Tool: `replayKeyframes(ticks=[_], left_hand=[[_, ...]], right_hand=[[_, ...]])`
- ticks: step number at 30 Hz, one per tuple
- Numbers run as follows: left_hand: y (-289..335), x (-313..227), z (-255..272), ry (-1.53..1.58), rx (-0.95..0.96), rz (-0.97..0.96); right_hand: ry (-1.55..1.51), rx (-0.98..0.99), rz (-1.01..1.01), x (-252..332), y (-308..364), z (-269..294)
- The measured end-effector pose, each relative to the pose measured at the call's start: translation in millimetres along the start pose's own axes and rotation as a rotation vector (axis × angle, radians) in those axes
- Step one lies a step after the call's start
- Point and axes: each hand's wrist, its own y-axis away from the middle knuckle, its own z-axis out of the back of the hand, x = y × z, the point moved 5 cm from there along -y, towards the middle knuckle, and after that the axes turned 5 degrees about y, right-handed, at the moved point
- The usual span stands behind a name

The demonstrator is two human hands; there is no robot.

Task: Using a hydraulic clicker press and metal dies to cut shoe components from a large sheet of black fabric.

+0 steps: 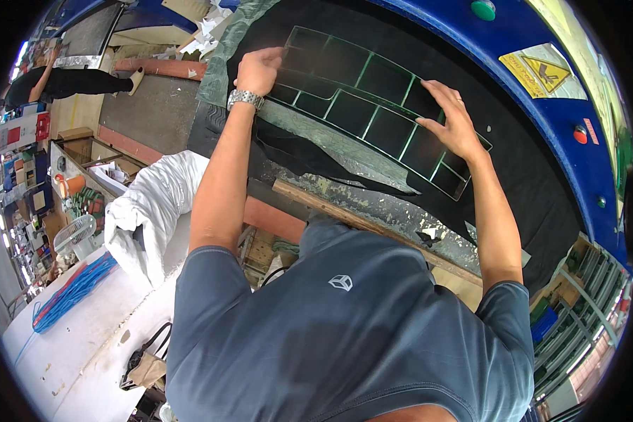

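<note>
A grid-like cutting die (pixel 368 70) of thin, green-tinted edges lies over black fabric (pixel 527 165). Its rectangular cells run slantwise from upper left to lower right. At its left end my left hand (pixel 259 70) is closed, with the fingertips at the die's edge; a metal watch (pixel 246 100) circles that wrist. My right hand (pixel 455 118) is at the die's right part. Its fingers reach the far edge while the thumb presses a middle bar, gripping the die between them. Where the left fingertips touch is partly blurred.
A blue machine frame (pixel 541 130) with buttons and a warning label curves around the far right. Along the near side runs a wooden strip (pixel 330 209) on a worn table edge. White cloth (pixel 151 207) is bundled at left. A person (pixel 63 84) is farther off at upper left.
</note>
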Motion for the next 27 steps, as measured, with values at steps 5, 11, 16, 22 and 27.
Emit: replayKeyframes(ticks=[5, 11, 16, 22, 27], left_hand=[[-3, 3, -8, 0.111, -0.007, -0.055], [7, 19, -3, 0.151, 0.082, 0.015], [3, 15, -8, 0.168, 0.091, -0.014], [0, 28, 0, 0.189, 0.095, 0.025], [-2, 25, -5, 0.218, 0.087, 0.09]], right_hand=[[0.01, 0.074, -0.017, -18, 10, -5], [0.158, -0.337, -0.301, -69, 72, 42], [-0.114, -0.472, -0.607, -127, 158, 24], [-0.197, -0.438, -0.579, -107, 155, 20], [-0.232, -0.442, -0.587, -109, 164, 23]])
